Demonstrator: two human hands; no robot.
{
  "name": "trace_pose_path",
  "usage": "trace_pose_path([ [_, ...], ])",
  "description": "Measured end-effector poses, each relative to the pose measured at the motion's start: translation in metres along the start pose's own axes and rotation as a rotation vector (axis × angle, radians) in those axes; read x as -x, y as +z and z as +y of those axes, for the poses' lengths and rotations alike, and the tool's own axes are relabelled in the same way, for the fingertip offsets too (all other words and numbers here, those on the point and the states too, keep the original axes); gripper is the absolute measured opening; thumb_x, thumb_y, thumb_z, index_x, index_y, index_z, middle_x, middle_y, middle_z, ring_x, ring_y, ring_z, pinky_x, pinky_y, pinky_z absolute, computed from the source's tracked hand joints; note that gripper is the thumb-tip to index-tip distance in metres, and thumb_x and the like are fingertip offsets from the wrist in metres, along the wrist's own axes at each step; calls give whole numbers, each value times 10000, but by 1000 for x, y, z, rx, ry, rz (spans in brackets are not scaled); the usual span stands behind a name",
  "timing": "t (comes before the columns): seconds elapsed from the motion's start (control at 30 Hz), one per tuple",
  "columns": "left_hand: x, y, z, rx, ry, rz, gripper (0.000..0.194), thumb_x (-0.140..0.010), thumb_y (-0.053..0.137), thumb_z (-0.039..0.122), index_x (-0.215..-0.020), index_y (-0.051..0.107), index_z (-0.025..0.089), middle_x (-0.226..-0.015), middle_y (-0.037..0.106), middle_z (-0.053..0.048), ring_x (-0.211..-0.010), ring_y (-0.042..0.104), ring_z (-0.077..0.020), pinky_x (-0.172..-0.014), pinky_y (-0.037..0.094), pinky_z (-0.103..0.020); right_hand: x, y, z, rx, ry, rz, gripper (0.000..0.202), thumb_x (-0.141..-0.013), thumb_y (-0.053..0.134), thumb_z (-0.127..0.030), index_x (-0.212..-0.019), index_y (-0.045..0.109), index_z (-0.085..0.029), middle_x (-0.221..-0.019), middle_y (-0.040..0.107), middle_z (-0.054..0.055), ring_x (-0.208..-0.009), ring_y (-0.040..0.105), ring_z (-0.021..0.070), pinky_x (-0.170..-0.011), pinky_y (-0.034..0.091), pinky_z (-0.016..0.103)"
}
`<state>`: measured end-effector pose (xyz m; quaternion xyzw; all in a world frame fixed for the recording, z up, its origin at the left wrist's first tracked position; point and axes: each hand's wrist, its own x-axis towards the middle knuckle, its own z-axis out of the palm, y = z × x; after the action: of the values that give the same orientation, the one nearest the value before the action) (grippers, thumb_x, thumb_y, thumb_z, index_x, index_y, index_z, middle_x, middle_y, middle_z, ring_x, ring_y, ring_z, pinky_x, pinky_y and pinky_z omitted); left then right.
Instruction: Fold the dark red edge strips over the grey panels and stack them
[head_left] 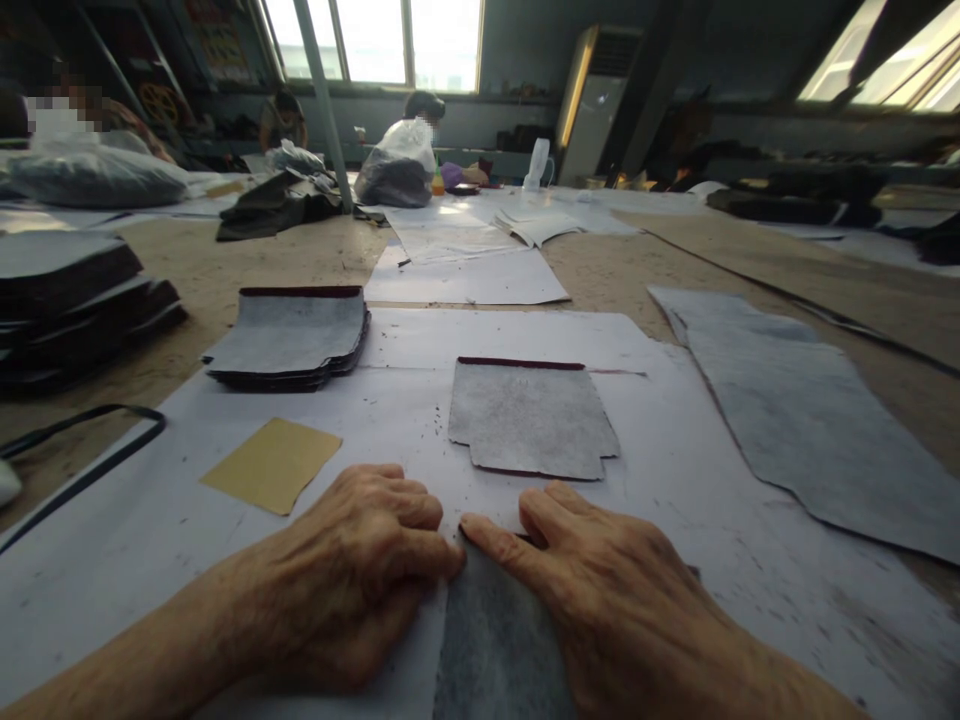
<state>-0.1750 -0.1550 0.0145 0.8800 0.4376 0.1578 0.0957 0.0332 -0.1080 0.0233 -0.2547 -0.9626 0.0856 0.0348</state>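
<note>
A grey-faced sheet piece [495, 640] lies in front of me on white paper, its near end running out of view. My left hand [367, 570] is closed beside its top left corner, thumb tip against that corner; the fingertips are hidden. Across the upper part of the same piece rests my right hand [607, 580], its thumb stretched to the corner and the other fingers bent at the top edge. Just beyond my hands is a cut grey piece [532, 420] with a dark red folded top edge and notched lower corners.
Similar pieces form a stack [289, 335] at left, near a yellowish square [274, 465]. Larger piles [64, 300] stand farther left, by a black cord [97, 490]. A large grey sheet [810, 420] lies right. Bags [397, 165] and people occupy the far side.
</note>
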Motion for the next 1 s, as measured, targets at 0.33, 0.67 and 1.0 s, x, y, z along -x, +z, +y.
trace_pose_path([
  [0.33, 1, -1, 3, 81, -54, -25, 177, -684, 394, 87, -628, 538, 175, -564, 489, 15, -540, 451, -112, -613, 320, -290, 2, 8, -1, 92, -71, 193, 673, -589, 437, -15, -1191, 507, -307, -801, 542, 58, -655, 503, 178, -481, 409, 265],
  [0.67, 0, -6, -8, 258, -117, 155, 152, -822, 466, 160, -836, 607, 216, -715, 560, 21, -622, 533, -87, -566, 408, -196, 95, 3, 30, 138, 63, 649, 273, -773, 486, -42, -990, 610, -154, -851, 603, 77, -784, 539, 173, -651, 488, 299],
  [1.0, -85, 32, 51, 278, 16, 44, 228, -772, 481, 94, -874, 641, 221, -824, 572, -16, -754, 543, -148, -679, 462, -292, 108, 14, 34, 169, 92, 623, 307, -764, 436, -17, -1004, 612, -93, -757, 609, 75, -679, 533, 159, -574, 472, 285],
])
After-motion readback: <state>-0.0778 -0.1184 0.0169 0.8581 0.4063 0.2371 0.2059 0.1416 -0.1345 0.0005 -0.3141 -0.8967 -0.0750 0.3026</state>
